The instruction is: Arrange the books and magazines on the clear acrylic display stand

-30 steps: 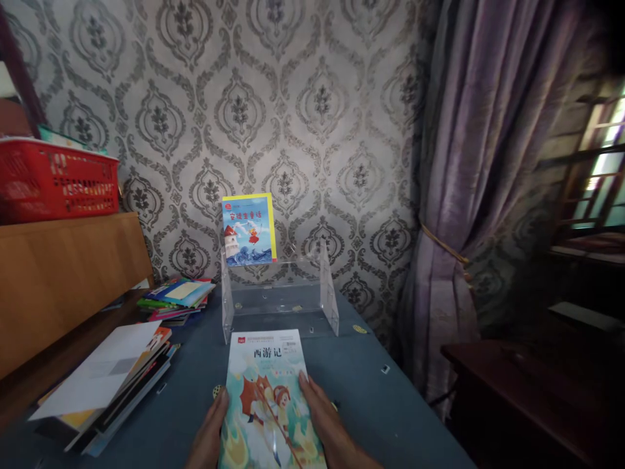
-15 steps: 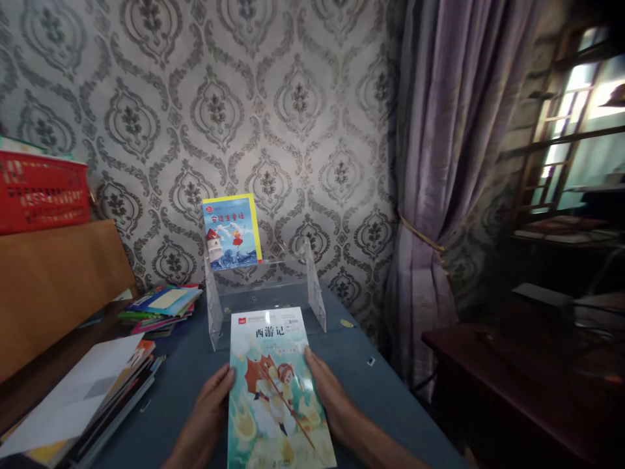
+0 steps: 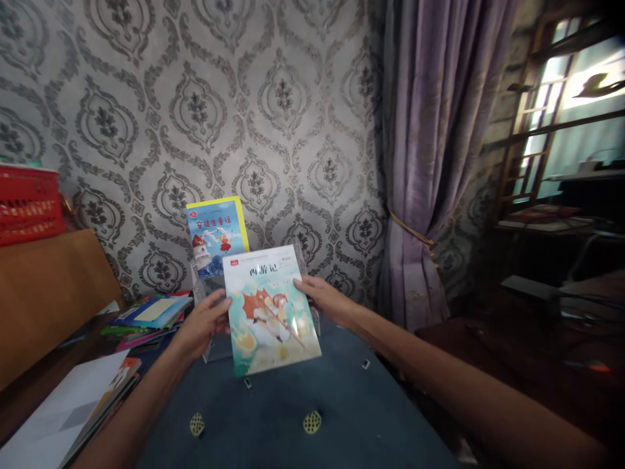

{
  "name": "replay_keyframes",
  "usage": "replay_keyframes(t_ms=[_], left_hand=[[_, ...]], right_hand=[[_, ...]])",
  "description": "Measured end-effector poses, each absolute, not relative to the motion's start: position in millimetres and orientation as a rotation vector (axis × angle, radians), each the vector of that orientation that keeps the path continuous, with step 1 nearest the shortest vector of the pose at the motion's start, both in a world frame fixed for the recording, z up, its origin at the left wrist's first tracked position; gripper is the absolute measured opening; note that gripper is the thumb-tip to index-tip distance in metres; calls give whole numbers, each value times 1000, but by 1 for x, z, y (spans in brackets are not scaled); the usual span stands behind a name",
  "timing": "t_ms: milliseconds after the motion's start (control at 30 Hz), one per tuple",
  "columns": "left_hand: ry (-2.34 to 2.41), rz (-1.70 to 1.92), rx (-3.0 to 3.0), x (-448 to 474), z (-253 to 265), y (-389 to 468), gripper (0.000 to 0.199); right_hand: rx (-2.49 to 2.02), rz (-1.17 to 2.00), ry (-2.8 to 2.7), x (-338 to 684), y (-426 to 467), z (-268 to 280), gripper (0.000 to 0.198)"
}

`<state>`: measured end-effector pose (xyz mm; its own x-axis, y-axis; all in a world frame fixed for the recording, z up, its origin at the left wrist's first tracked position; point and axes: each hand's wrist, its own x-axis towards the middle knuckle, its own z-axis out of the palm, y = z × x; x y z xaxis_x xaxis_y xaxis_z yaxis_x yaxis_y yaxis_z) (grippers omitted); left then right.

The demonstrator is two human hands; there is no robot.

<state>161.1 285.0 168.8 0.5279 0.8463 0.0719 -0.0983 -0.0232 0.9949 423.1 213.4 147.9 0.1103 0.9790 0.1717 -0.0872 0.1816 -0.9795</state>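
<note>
Between my two hands is a picture book [image 3: 273, 319] with a pale green cover, a white top and a red-caped figure on it. My left hand [image 3: 209, 319] grips its left edge, fingers behind and thumb in front. On the upper right edge, my right hand [image 3: 317, 293] is closed in the same way. The book hangs in front of a clear acrylic stand [image 3: 209, 352] and hides most of it. Behind its upper left corner, a blue book with a yellow border [image 3: 218, 228] stands upright on the stand.
Several books lie in a pile [image 3: 151, 316] on the left, with a nearer stack under a white sheet [image 3: 73, 404]. A red basket [image 3: 29, 202] sits on a wooden board [image 3: 58, 286]. The dark tablecloth [image 3: 273, 436] carries small yellow patches. A purple curtain [image 3: 424, 163] hangs at right.
Both hands have carried the green book up and away from me, toward the stand, which it now largely covers. The view has shifted slightly right.
</note>
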Motion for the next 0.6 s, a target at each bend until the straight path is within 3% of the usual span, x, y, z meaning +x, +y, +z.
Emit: replay_keyframes(t_ms=[367, 600], left_hand=[[660, 1212, 1788, 240, 297, 355, 15], [702, 1508, 2013, 279, 334, 394, 20]], right_hand=[[-1095, 656, -1226, 489, 282, 285, 12], [-1021, 352, -1306, 515, 314, 321, 8]])
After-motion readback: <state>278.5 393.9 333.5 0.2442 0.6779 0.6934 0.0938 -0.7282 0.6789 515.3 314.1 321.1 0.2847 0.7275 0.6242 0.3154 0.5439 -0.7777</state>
